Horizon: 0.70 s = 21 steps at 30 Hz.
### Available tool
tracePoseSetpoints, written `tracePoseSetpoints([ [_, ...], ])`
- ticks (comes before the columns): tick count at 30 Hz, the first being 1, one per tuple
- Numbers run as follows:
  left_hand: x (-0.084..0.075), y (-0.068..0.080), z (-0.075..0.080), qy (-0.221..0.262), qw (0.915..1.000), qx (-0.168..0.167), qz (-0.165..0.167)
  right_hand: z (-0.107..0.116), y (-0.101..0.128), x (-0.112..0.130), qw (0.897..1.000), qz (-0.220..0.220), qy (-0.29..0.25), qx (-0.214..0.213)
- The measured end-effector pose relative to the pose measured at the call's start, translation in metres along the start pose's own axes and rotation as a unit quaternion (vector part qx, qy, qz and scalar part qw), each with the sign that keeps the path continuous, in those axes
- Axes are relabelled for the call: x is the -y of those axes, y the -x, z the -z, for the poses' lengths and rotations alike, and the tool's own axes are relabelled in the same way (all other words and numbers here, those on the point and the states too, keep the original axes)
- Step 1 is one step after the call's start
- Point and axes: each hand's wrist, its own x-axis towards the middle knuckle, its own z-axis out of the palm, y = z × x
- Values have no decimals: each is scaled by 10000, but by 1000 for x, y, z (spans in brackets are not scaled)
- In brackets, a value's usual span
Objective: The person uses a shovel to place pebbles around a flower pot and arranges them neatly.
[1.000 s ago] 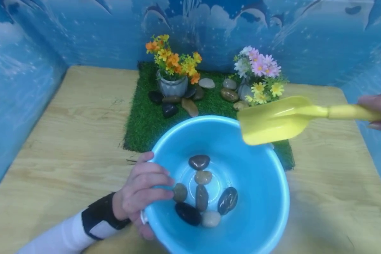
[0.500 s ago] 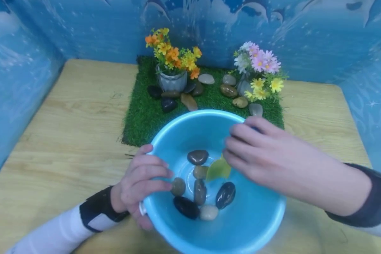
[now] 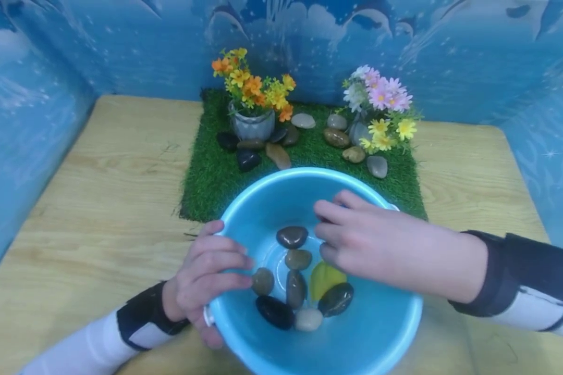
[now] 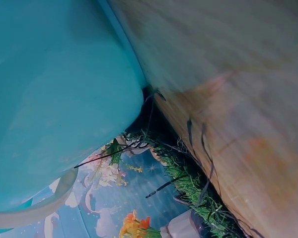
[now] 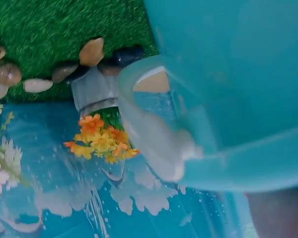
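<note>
A light blue bucket [image 3: 281, 205] stands in front of me with several smooth stones on its bottom. My left hand [image 3: 211, 278] holds its left rim, fingers over the edge. Inside the bucket, my right hand [image 3: 380, 242] grips a yellow toy shovel by the handle, which the hand mostly hides. The shovel blade [image 3: 325, 278] points down at the bottom, against a dark grey stone [image 3: 336, 299]. Near it lie a whitish stone [image 3: 308, 319], a black stone [image 3: 275, 311] and a long grey stone [image 3: 296, 288]. The left wrist view shows the bucket's outer wall [image 4: 64, 99].
Behind the bucket is a green turf mat [image 3: 206, 177] with loose stones, a pot of orange flowers [image 3: 253, 125] and a pink and yellow bunch [image 3: 384, 99]. The bucket's white handle [image 5: 154, 144] shows in the right wrist view. Blue dolphin-print walls [image 3: 169, 57] enclose the wooden table [image 3: 112, 172].
My right hand has brought the shovel from above the right rim down into the bucket. The blade has reached the dark grey stone, which has turned slightly. My left hand stays on the rim.
</note>
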Motion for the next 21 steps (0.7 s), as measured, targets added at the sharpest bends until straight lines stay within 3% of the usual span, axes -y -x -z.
tracePoseSetpoints([
  [6,-1,0,1,-7,9999,112,0,-5,-1,-7,9956,-179,-896,228],
  [12,-2,2,2,62,9997,210,103,1,4,-11,9909,-232,-1310,210],
  [21,2,2,2,76,9998,197,16,12,20,-34,9641,-453,-2598,-325],
])
